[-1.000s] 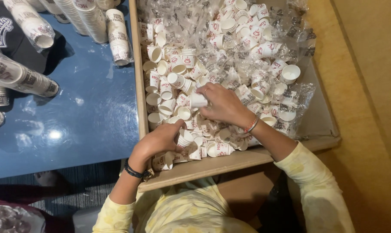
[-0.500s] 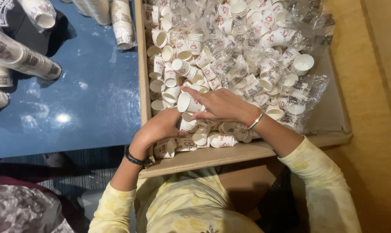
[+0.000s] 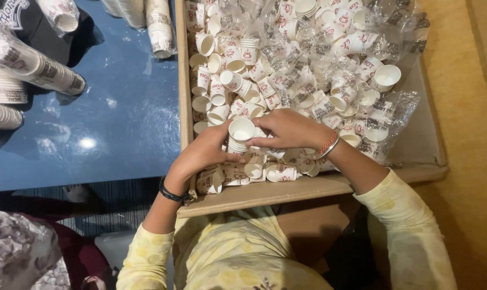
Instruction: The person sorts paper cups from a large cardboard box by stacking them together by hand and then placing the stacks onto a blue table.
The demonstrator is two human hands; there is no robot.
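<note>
A shallow cardboard box point(image 3: 313, 189) holds a heap of small white paper cups point(image 3: 286, 64) with red print, many still in clear plastic wrap. My left hand point(image 3: 203, 156) and my right hand point(image 3: 289, 129) meet over the near left part of the heap. Between them they hold a short stack of nested paper cups point(image 3: 240, 134), mouth up. The left fingers wrap it from the left, the right fingers from the right. Loose cups lie on their sides just below my hands.
A blue tabletop point(image 3: 114, 123) lies left of the box. Long wrapped sleeves of stacked cups point(image 3: 37, 67) rest on it at the far left and along the top edge point(image 3: 157, 27). A tan surface point(image 3: 463, 107) runs right of the box.
My hands have come together and lifted slightly from the heap, now holding the stack of cups mouth up. The view has shifted a little.
</note>
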